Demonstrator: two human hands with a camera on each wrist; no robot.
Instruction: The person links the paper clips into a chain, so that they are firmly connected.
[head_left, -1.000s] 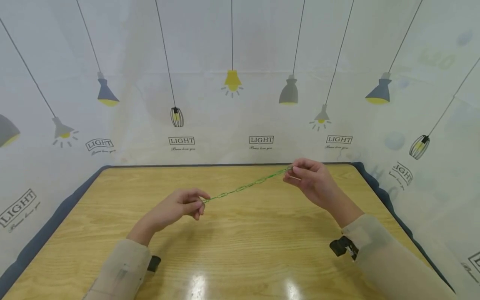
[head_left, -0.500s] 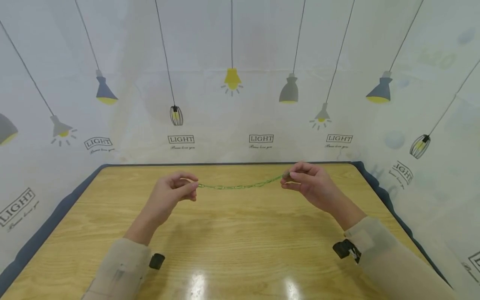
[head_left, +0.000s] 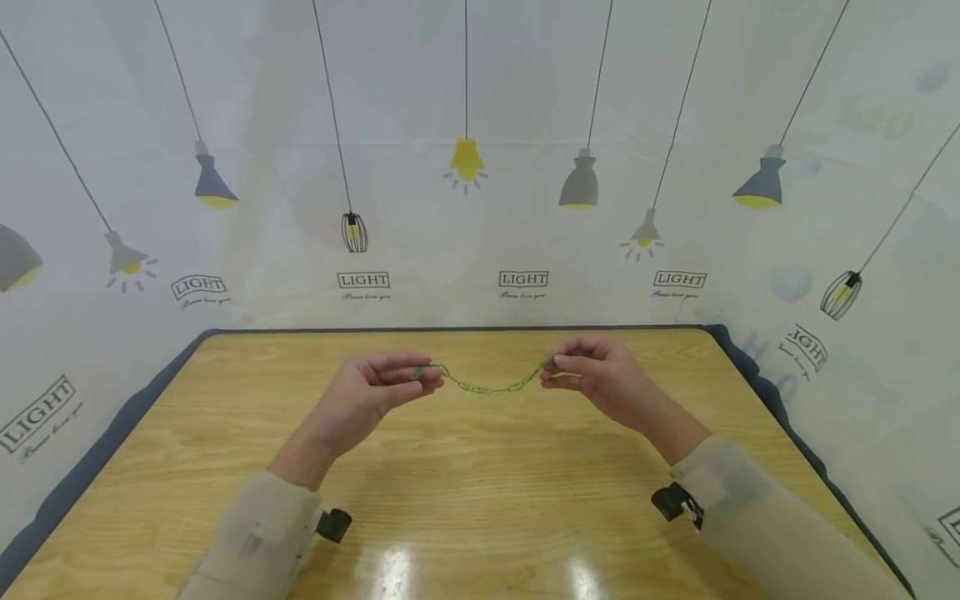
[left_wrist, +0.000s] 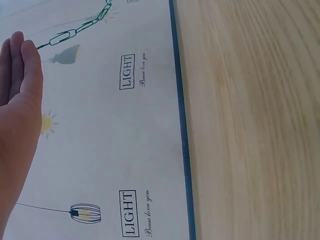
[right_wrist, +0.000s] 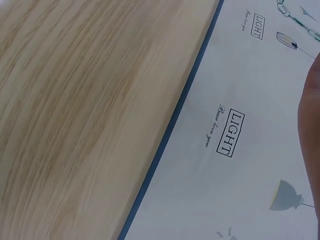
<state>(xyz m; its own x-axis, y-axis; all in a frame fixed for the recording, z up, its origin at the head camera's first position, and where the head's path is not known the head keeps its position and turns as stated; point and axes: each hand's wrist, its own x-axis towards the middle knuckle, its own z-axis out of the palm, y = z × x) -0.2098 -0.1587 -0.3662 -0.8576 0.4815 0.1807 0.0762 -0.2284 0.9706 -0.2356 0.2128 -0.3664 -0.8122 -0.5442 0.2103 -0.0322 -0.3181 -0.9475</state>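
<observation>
A chain of linked green paper clips (head_left: 492, 391) hangs in a shallow curve between my two hands above the table. My left hand (head_left: 366, 392) holds its left end, with the fingers fairly straight and a bit of green showing among them. The other end is pinched by the thumb and fingers of my right hand (head_left: 607, 377). In the left wrist view, the paper clip chain (left_wrist: 88, 24) runs up and away from the fingertips. Only an edge of the right hand (right_wrist: 311, 120) shows in the right wrist view, and its fingertips are out of frame.
Beneath both hands lies a wood-grain table (head_left: 480, 483) with a dark blue edge. White curtain-like sheeting (head_left: 420, 100) printed with lamps and LIGHT labels encloses the back and sides. Small black devices (head_left: 334, 525) sit at both sleeve cuffs.
The paper clip chain was stretched nearly straight and slanted, then slackened into a deeper sag. My left hand rose and then came right, while my right hand moved left and slightly down.
</observation>
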